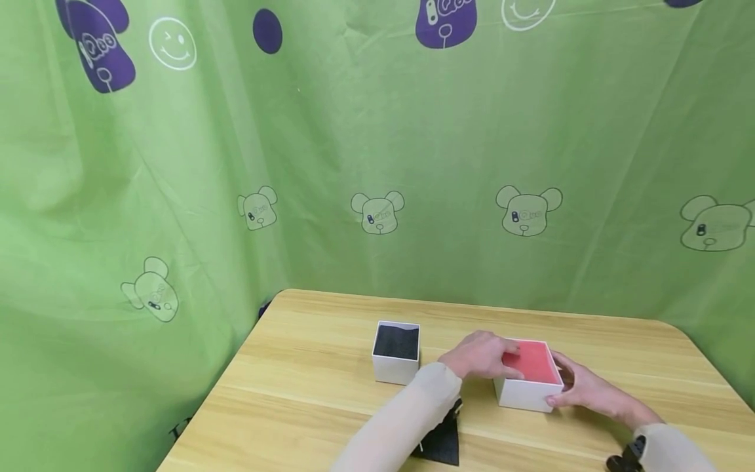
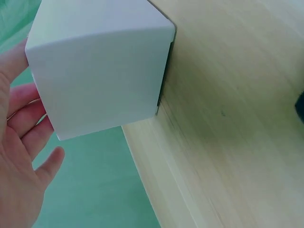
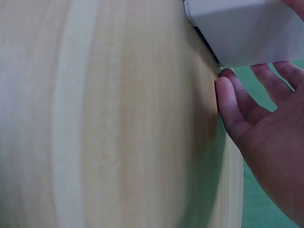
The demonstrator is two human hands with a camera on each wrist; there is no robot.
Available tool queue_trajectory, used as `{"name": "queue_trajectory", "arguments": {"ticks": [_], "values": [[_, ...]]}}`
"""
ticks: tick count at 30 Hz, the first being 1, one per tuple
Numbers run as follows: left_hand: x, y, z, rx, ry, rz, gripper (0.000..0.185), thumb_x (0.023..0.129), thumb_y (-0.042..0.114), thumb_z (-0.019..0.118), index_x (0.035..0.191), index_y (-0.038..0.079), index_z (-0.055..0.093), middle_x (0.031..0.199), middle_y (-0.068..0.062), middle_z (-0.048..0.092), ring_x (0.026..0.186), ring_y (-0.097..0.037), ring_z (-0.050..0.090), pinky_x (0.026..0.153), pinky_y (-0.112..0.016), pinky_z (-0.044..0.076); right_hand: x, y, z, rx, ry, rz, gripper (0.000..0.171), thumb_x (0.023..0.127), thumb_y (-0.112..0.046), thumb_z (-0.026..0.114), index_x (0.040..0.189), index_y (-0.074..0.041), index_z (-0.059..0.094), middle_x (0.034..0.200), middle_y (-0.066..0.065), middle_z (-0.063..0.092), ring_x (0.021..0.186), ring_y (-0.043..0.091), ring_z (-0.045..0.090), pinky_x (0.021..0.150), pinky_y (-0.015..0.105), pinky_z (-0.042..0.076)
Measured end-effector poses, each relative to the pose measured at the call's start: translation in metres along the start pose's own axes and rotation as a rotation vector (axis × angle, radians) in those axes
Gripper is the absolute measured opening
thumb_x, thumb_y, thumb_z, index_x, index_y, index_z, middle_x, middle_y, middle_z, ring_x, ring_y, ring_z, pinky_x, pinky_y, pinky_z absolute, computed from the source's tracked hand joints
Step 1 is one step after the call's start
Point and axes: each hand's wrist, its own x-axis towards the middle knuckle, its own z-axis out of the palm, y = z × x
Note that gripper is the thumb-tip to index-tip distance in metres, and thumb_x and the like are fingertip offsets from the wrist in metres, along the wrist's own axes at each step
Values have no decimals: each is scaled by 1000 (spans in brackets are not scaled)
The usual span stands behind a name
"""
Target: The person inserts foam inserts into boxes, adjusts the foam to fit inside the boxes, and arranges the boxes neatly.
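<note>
A small white box [image 1: 527, 395] with a red pad [image 1: 537, 362] filling its open top sits on the right half of the table. My left hand [image 1: 480, 354] lies over the box's left rim, thumb and fingers reaching onto the red pad. In the left wrist view its fingers [image 2: 29, 116] pass behind the top edge of the white box [image 2: 99, 80], their tips partly hidden. The right hand [image 1: 580, 390] holds the box's right side, thumb at the front lower corner and fingers farther back. From the right wrist, thumb and fingers show around the box's end [image 3: 247, 33].
A second white box [image 1: 395, 369] with a black lining [image 1: 397, 342] stands to the left. Near the front, a flat black piece of cloth-like material [image 1: 444, 446] is partly covered by the left sleeve. Behind the wooden table [image 1: 295, 393] hangs a green curtain [image 1: 448, 131].
</note>
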Motion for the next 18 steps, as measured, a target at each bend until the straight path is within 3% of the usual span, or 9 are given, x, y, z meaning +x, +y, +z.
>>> {"name": "queue_trajectory", "arguments": {"ticks": [6,9,12,14,18], "values": [[6,3,0,42,7,58,48,85,58,59,127,34,60,118,24,59,80,7,48,78,-10,34,0,1,0,1,1,-2,91,77,11,68,139,19,2,125,46,37,105,3,55,83,26,49],[10,4,2,38,-5,90,46,87,56,58,127,34,59,122,24,56,85,9,48,79,-9,33,0,2,-1,12,-4,10,90,78,10,67,140,17,3,127,22,50,105,6,56,84,28,50],[13,6,5,39,-21,116,46,88,55,58,129,34,57,129,23,52,101,10,48,87,-9,31,0,3,-1,22,-11,29,90,79,9,67,142,16,3,126,1,52,105,6,56,84,28,50],[14,7,6,51,-26,128,47,88,54,57,131,34,56,133,23,49,112,10,45,94,-10,28,0,3,-1,15,-14,32,90,79,8,67,142,16,3,128,7,52,106,6,55,84,28,49],[15,7,7,59,-24,137,49,88,53,57,132,33,55,135,22,47,121,8,39,105,-18,21,0,2,0,-4,-8,44,90,80,6,68,142,15,4,129,38,40,106,5,55,85,27,49]]}}
